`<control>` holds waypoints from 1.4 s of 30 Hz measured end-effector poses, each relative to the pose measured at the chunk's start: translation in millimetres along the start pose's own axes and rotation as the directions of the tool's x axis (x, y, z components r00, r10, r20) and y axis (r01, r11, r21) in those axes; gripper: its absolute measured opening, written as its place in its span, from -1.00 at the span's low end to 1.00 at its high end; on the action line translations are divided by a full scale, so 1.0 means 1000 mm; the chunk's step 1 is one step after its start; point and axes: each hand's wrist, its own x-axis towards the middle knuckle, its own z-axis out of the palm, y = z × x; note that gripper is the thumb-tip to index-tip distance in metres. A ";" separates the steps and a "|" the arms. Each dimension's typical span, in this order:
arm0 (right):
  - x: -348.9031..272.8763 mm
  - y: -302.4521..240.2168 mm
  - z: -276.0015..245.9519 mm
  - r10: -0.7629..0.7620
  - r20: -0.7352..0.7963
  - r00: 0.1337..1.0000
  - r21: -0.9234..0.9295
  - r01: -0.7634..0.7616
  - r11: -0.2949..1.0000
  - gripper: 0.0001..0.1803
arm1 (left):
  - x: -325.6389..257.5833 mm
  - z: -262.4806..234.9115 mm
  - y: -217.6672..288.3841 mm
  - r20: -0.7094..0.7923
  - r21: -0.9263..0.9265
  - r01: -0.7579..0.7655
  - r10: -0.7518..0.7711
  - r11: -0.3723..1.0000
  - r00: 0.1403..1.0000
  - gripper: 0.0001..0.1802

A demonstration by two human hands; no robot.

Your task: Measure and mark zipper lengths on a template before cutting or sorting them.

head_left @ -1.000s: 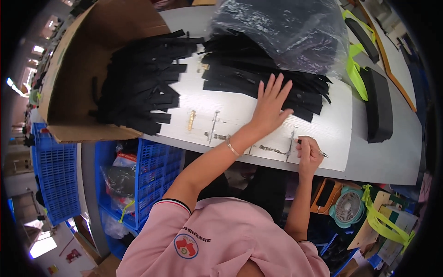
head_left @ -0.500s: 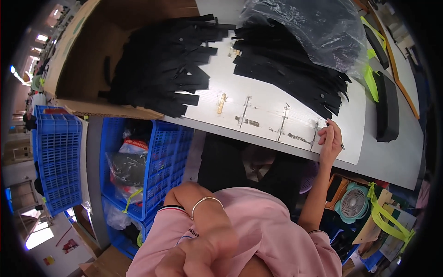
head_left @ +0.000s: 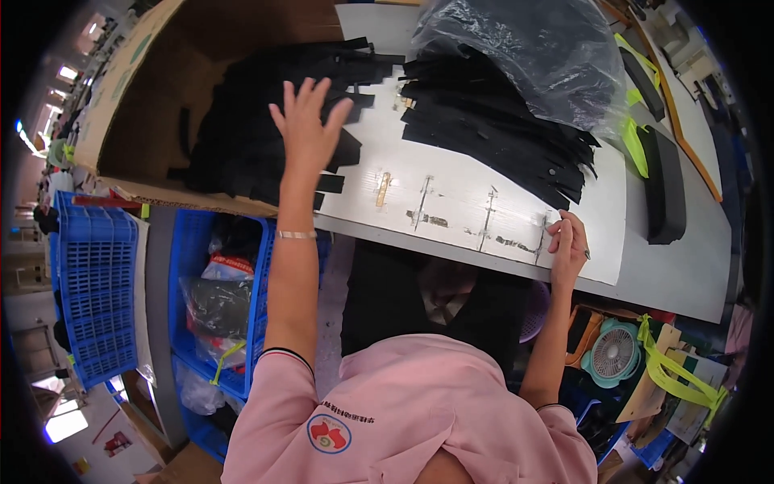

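Observation:
My left hand (head_left: pixel 306 129) is over a heap of black fabric strips (head_left: pixel 234 129) that spills from the cardboard box at the left. Its fingers are spread and nothing shows in them; whether they touch the strips I cannot tell. Near the table's front edge, my right hand (head_left: pixel 569 242) has curled fingers pinched together by a mark on the white board (head_left: pixel 459 194). What they hold, if anything, is too small to name. Just beyond it ends a second bundle of black strips (head_left: pixel 492 121), lying slantwise on the board.
An open cardboard box (head_left: pixel 153 89) stands at the table's left end. Clear plastic sheeting (head_left: pixel 524 64) covers part of the second bundle. Black padded pieces (head_left: pixel 665 185) and yellow-green straps (head_left: pixel 634 145) lie at the right. Blue crates (head_left: pixel 101 282) and a small fan (head_left: pixel 614 353) sit lower down.
My left hand has swung up from near my chest to the strips by the box, its fingers spreading. My right hand stays at the table edge, fingers still pinched.

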 end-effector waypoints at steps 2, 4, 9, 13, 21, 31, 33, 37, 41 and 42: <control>0.000 -0.001 0.004 0.023 0.036 0.999 -0.017 -0.022 1.000 -0.71 | 0.019 0.018 -0.039 -0.021 0.098 0.110 -0.108 0.989 0.994 -0.36; 0.000 -0.003 0.007 0.029 0.035 0.999 -0.015 -0.029 0.999 -0.72 | 0.023 0.033 -0.062 0.075 0.184 0.272 -0.289 0.945 0.954 -0.35; -0.002 -0.005 0.005 0.074 0.019 0.997 -0.011 -0.073 0.997 -0.73 | -0.003 0.049 -0.060 -0.001 0.314 0.247 -0.260 0.917 0.966 -0.46; -0.003 -0.004 -0.001 0.061 0.029 0.998 -0.024 -0.061 0.998 -0.72 | -0.027 0.047 -0.042 -0.032 0.282 0.213 -0.213 0.936 0.977 -0.51; 0.001 -0.006 0.003 0.044 0.040 0.998 0.022 -0.045 0.999 -0.74 | -0.041 0.018 -0.044 0.073 -0.041 0.181 -0.178 0.983 0.981 -0.59; -0.002 -0.002 0.001 0.044 0.037 0.998 0.039 -0.046 0.998 -0.76 | -0.038 -0.020 -0.018 0.120 0.157 -0.238 0.221 0.958 0.968 -0.76; -0.001 -0.002 0.000 0.035 0.036 0.999 0.049 -0.037 0.998 -0.76 | -0.039 -0.013 -0.005 0.004 0.067 -0.296 0.296 0.953 0.955 -0.80; -0.001 -0.002 0.001 0.023 -0.004 1.000 0.049 -0.023 0.999 -0.76 | -0.084 0.029 0.055 0.095 -0.096 -0.383 0.392 0.919 0.915 -0.77; -0.012 -0.018 0.009 -0.064 -0.041 0.997 -0.136 0.057 0.989 -0.71 | -0.139 0.052 0.121 0.180 -0.336 -0.295 0.368 0.895 0.912 -0.68; -0.019 -0.020 0.012 -0.124 -0.045 0.991 -0.228 0.111 0.967 -0.70 | -0.144 0.054 0.131 0.182 -0.355 -0.297 0.377 0.887 0.908 -0.68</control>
